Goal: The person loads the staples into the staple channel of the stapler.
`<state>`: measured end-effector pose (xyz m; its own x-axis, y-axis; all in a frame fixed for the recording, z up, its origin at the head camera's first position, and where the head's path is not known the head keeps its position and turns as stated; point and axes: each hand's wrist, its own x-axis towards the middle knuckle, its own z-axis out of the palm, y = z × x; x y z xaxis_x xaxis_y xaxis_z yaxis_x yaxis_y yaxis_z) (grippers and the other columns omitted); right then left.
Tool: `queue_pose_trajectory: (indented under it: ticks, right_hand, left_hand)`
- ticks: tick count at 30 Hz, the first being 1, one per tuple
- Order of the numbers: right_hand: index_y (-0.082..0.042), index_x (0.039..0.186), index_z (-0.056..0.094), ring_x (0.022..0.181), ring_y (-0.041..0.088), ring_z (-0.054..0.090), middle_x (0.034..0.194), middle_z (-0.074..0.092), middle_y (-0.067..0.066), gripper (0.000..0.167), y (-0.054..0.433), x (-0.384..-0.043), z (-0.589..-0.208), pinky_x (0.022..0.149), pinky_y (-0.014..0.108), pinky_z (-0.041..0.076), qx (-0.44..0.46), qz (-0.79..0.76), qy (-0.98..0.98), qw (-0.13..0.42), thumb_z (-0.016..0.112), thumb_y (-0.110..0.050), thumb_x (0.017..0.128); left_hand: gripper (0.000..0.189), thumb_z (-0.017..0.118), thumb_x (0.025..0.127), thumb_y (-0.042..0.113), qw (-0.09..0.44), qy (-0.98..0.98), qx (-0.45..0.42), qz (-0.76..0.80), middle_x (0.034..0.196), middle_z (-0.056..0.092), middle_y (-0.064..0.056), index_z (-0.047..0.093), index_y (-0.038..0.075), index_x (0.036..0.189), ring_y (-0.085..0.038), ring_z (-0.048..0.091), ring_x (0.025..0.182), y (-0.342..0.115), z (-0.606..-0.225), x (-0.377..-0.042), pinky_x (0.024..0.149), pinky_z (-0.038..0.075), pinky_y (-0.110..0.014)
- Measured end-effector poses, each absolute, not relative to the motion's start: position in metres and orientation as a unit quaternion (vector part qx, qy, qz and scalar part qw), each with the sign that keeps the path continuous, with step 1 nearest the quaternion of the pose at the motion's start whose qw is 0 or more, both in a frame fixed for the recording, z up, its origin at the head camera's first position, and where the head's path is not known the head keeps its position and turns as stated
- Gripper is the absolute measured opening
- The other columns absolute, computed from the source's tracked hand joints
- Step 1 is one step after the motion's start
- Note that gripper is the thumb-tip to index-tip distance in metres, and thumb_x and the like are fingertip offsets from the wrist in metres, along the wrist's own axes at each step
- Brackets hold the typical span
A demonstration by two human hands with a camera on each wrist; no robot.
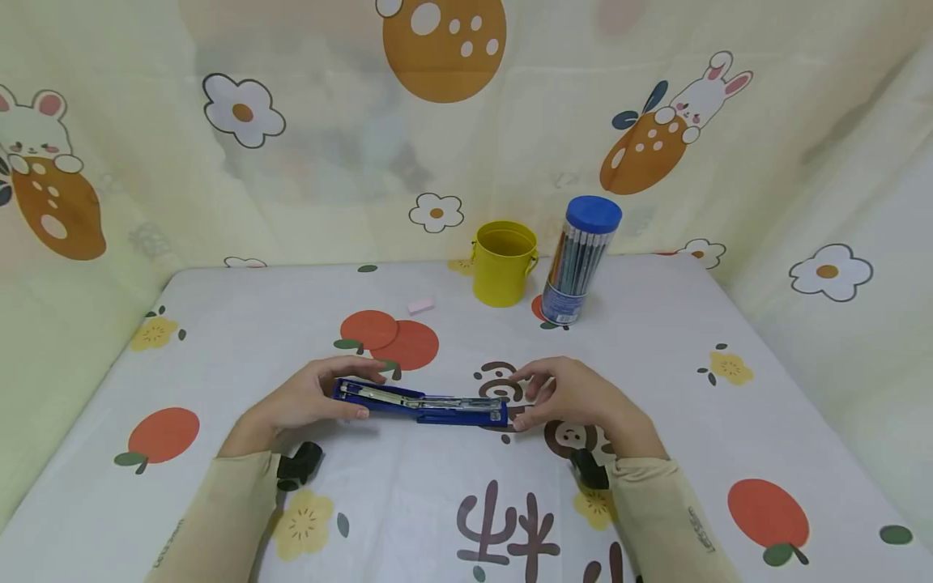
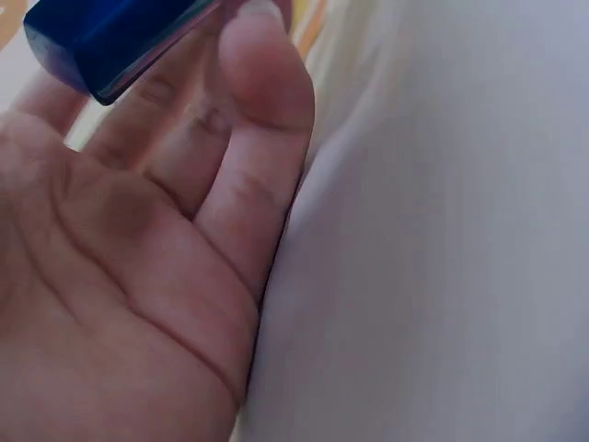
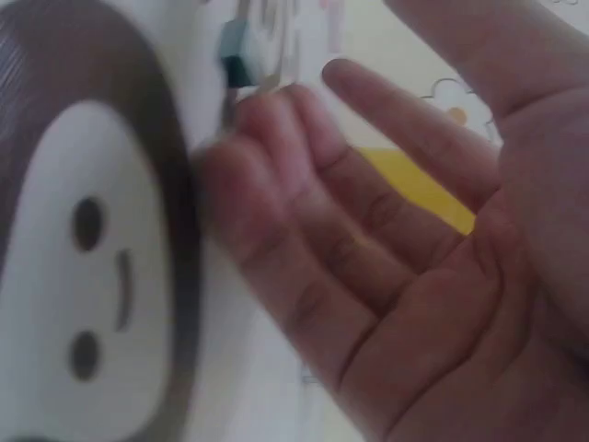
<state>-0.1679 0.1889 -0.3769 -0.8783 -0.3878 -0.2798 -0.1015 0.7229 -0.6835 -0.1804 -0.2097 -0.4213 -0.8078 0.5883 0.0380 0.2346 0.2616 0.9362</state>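
A blue stapler [image 1: 461, 416], folded open so its metal inside faces up, lies lengthwise between the two hands in the head view. My left hand [image 1: 317, 397] grips its left end, thumb on the near side and fingers on the far side. In the left wrist view the stapler's blue end [image 2: 101, 41] sits among the fingers of that hand [image 2: 138, 258]. Just off the stapler's right end, my right hand [image 1: 576, 397] has loosely bent fingers with nothing between them. The right wrist view shows this hand [image 3: 396, 276] with its palm bare.
A yellow bucket [image 1: 499, 279] stands at the back of the table, beside a clear tub of pencils [image 1: 576, 263] with a blue lid. A small pink eraser-like block [image 1: 420, 307] lies left of the bucket. Behind them hangs a patterned curtain [image 1: 328, 186].
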Motion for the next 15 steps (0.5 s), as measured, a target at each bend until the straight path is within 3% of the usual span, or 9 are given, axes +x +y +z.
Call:
queue_pose_trajectory:
  ticks: [8,15]
  right_hand:
    - [-0.011,0.114,0.075,0.082,0.019,0.062,0.092,0.068,0.002,0.046,0.198,-0.176,-0.389,0.078,0.035,0.052,-0.134,-0.385,0.888,0.212,0.092,-0.023,0.073]
    - [-0.012,0.106,0.078,0.082,0.019,0.061,0.086,0.068,0.001,0.038,0.201,-0.18,-0.394,0.08,0.036,0.05,-0.155,-0.385,0.883,0.217,0.092,-0.024,0.073]
  left_hand:
    - [0.06,0.084,0.081,0.008,0.156,0.776,0.257,0.554,0.125,0.067,-0.005,0.061,0.011,0.136,-0.024,0.056,0.119,-0.213,-0.427,-0.182,0.098,0.042,-0.031]
    - [0.058,0.083,0.082,0.008,0.164,0.775,0.249,0.557,0.125,0.066,-0.007,0.061,0.007,0.136,-0.031,0.055,0.118,-0.214,-0.429,-0.183,0.097,0.045,-0.031]
